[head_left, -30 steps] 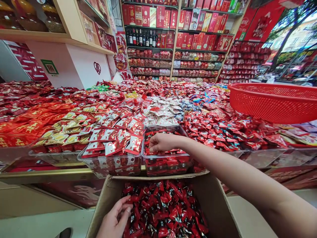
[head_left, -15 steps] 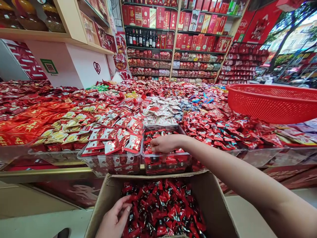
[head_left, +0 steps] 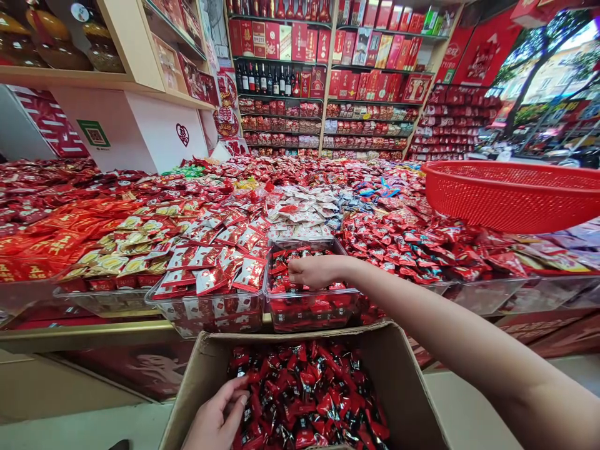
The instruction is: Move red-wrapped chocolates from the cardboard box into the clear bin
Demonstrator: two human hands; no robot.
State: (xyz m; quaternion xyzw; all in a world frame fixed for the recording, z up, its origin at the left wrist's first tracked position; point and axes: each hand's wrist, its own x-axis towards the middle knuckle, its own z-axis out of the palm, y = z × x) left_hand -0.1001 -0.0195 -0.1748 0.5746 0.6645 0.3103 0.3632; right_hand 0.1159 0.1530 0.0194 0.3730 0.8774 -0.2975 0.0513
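Observation:
A cardboard box (head_left: 407, 375) stands at the bottom centre, with many red-and-black wrapped candies (head_left: 304, 394) inside. My left hand (head_left: 218, 412) is at the box's left side, its curled fingertips touching the candies; whether they grip one is hidden. Beyond the box is a clear plastic bin (head_left: 312, 312) of the same red-and-black candies. Over that bin my right hand (head_left: 316, 272) reaches in from the right, palm down, fingers bent toward the candies; anything under them is hidden.
A clear bin of red-and-white packets (head_left: 210, 309) adjoins on the left. Heaps of wrapped sweets (head_left: 394, 240) cover the counter. A red mesh basket (head_left: 510, 200) sits at the right. Shelves of boxes and bottles (head_left: 281, 81) stand behind.
The view has shifted slightly. Both hands keep nearly the same places, the right one over the bin and the left one at the box.

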